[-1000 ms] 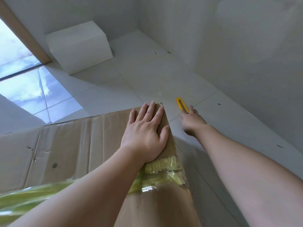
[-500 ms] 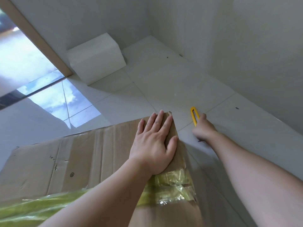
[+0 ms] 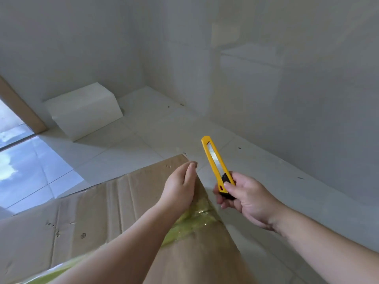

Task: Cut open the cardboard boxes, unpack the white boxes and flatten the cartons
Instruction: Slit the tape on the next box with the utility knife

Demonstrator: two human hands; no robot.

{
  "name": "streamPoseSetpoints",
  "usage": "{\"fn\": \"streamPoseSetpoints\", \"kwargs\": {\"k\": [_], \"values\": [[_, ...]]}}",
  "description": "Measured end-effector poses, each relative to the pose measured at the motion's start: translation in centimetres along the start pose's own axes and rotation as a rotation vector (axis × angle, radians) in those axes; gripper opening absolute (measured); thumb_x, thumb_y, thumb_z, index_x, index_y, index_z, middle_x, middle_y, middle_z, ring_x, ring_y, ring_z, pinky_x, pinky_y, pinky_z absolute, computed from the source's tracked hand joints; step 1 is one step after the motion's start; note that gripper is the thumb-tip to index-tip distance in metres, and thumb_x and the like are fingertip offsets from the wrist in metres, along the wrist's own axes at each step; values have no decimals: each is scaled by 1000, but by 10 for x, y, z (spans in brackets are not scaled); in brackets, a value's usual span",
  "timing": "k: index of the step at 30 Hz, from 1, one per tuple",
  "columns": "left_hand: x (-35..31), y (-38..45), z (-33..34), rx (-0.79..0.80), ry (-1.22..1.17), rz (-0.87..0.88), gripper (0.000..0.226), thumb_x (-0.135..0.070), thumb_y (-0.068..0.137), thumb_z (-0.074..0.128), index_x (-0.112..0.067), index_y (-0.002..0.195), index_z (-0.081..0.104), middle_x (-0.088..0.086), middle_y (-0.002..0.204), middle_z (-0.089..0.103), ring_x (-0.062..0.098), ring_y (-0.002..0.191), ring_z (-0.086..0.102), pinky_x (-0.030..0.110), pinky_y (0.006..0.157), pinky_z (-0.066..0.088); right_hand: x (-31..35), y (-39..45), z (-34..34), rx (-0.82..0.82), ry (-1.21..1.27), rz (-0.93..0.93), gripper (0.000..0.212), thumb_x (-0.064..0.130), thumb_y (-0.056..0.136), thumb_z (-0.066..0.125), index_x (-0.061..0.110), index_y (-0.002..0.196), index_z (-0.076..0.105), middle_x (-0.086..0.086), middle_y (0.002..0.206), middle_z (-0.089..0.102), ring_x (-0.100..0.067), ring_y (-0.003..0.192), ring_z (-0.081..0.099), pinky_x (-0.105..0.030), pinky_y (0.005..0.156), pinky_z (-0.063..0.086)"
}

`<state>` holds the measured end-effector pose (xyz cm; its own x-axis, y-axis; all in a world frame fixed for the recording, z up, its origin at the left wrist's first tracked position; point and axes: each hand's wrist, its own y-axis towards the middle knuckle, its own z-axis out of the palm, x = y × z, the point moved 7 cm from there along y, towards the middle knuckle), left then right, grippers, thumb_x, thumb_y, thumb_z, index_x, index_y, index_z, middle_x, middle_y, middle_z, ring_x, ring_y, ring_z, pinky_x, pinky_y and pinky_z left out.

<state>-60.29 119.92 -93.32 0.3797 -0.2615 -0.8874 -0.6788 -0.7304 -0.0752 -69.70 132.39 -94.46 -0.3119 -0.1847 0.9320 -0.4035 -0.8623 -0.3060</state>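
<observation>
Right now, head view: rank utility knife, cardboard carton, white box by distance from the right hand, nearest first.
1. Utility knife: gripped in the right hand, blade end pointing up and away.
2. Cardboard carton: just left of that hand, under the left hand.
3. White box: far left, against the wall.

Pale tiled floor [image 3: 155, 128] under cardboard carton [image 3: 98, 212] and white box [image 3: 82, 111].
</observation>
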Motion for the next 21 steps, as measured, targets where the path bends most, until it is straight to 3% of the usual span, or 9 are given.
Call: {"fn": "streamPoseSetpoints", "kwargs": {"k": [2, 6, 10, 12, 14, 16, 18, 21], "values": [[-17, -13, 1, 39, -149, 8, 33, -31, 102, 36, -20, 98, 66, -7, 98, 69, 7, 94, 61, 20, 82, 46, 5, -17, 14, -16, -34, -61, 19, 1, 100, 39, 0, 99, 57, -14, 81, 60, -22, 68, 58, -30, 60, 51], [-30, -26, -13, 80, -248, 11, 30, -28, 99, 46, -16, 85, 69, 0, 76, 68, 10, 74, 61, 32, 82, 52, 15, -34, 40, -47, -76, -163, 18, 6, 99, 43, 3, 96, 60, -13, 74, 60, -22, 60, 57, -29, 52, 47], [-34, -40, -32, 112, -225, -1, 26, -29, 97, 53, -20, 83, 73, -14, 63, 61, 3, 66, 54, 21, 72, 48, 19, -40, 54, -131, -111, -177, 36, 35, 90, 52, 2, 75, 54, -16, 60, 58, -26, 45, 52, -29, 42, 42], [-34, -44, -43, 90, -198, 2, 24, -29, 96, 54, -22, 83, 73, -16, 60, 59, 2, 62, 51, 17, 67, 46, 17, -38, 64, -94, -80, -149, 35, 36, 88, 54, 3, 79, 58, -16, 65, 63, -28, 52, 59, -32, 48, 48], [-35, -50, -49, 103, -210, -11, 23, -28, 96, 55, -20, 83, 73, -13, 60, 56, 1, 59, 49, 13, 62, 43, 17, -35, 72, -45, -37, -150, 22, 23, 95, 52, 4, 96, 63, -12, 82, 69, -25, 67, 65, -33, 60, 53], [-35, -54, -50, 123, -207, -16, 25, -28, 96, 56, -19, 81, 74, -8, 68, 60, 2, 65, 53, 15, 66, 43, 18, -34, 77, -8, -23, -174, 17, 14, 97, 49, 6, 104, 62, -11, 85, 68, -23, 70, 64, -31, 64, 53], [-33, -55, -52, 94, -191, -9, 25, -30, 94, 57, -23, 78, 75, -7, 88, 66, 3, 79, 56, 22, 74, 40, 19, -33, 78, -11, -50, -221, 14, 13, 98, 48, 5, 98, 60, -12, 77, 61, -21, 62, 58, -31, 59, 49], [-34, -56, -47, 62, -192, -18, 21, -31, 93, 59, -28, 80, 75, -5, 100, 64, 0, 78, 53, 22, 76, 38, 21, -31, 70, -96, -68, -260, 21, 17, 98, 48, 5, 83, 56, -11, 65, 56, -21, 51, 50, -31, 50, 42]]}}
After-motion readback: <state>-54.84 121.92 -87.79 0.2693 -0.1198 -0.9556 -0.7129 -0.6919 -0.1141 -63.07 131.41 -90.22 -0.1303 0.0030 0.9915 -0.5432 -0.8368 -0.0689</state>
